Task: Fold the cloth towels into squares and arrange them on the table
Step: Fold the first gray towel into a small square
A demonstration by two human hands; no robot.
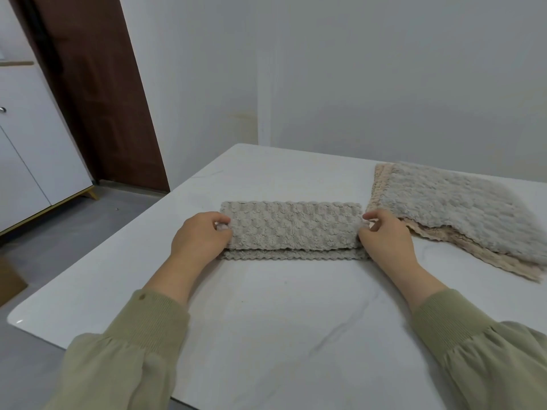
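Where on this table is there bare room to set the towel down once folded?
Bare tabletop lies between the half-folded towel and the near edge, and behind it up to the far edge. The strip left of the left hand is bare. It is crowded on the right: the towel stack lies close beside the right hand.

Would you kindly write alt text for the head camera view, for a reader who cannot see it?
A person's left hand and right hand each pinch one short end of a beige towel folded into a long strip on a white table. A stack of more towels lies flat to its right.
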